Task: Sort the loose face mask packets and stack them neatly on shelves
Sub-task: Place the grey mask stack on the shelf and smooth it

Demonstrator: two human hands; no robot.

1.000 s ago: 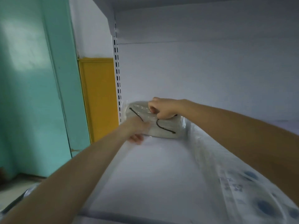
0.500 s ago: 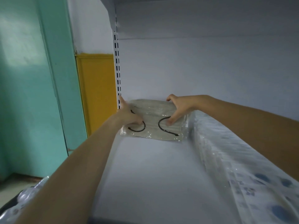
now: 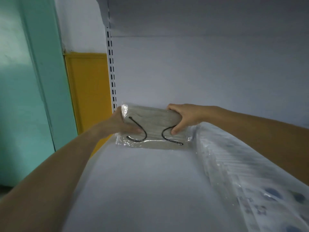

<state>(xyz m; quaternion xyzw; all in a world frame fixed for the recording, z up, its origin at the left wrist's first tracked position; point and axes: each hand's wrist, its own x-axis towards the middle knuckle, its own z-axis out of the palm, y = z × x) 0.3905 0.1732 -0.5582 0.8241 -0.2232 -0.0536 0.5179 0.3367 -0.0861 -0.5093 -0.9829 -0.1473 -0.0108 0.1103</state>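
Plastic-wrapped mask packet [image 3: 154, 122] rests on shelf [image 3: 150, 181], left hand [image 3: 122, 123] and right hand [image 3: 186, 116] fingers [image 3: 172, 108] gripping its two ends.

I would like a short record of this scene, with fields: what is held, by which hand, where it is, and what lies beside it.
held item: grey mask packet, clear wrap, black ear loops
left-hand grip: holds the packet's left end
right-hand grip: holds its right end, thumb on top
place: far left corner of the white shelf, beside the slotted upright
neighbour: row of wrapped packets along the right
lying flat: cannot tell
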